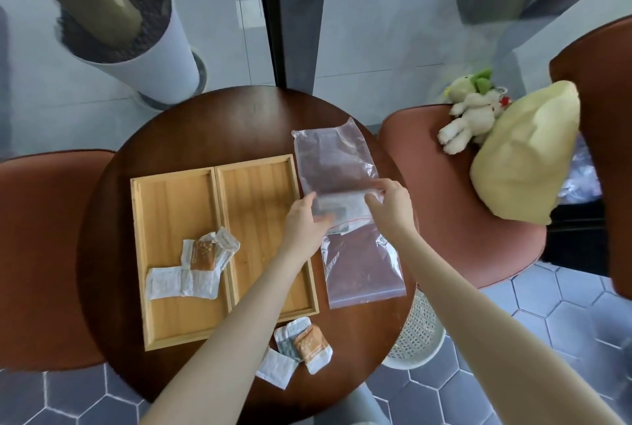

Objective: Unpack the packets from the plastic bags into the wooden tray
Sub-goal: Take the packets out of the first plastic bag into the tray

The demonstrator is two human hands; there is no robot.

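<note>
Both hands work the far plastic bag beside the wooden tray on the table: left hand pins it, right hand fingers pinching its zip edge to free packets inside.

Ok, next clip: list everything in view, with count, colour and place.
table: one, dark brown, round, centre
tray: one, light wood, two compartments, table left
packets in tray: several, white and orange, left compartment
packets on table: several, white and orange, near edge
bags: at least two, clear, right of tray
chairs: rust red, either side
plush toy: one, white-green, right chair
basket: one, white, floor
planter: one, white, floor
left hand: on bag
right hand: on bag
</note>
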